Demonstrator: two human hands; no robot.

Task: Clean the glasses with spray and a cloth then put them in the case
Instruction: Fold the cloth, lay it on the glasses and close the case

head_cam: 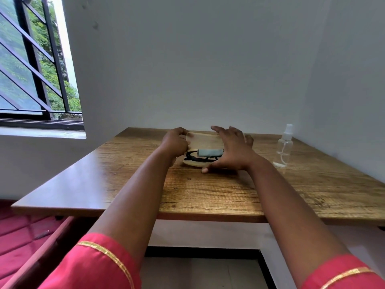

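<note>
A cream glasses case (203, 140) lies open at the far middle of the wooden table (208, 195), its lid tilted up. Black-framed glasses (192, 157) rest in its lower half, and a rolled pale-blue cloth (209, 152) lies on top of them. My left hand (175, 143) grips the case's left end, fingers on the lid's upper corner. My right hand (233, 150) is spread at the right end, thumb on the table by the front edge, fingers reaching over the lid. A clear spray bottle (283, 148) with a white nozzle stands to the right, untouched.
White walls close off the table at the back and right. A barred window (35, 65) is at the left. A red cushioned seat (18, 232) sits below the table's left edge.
</note>
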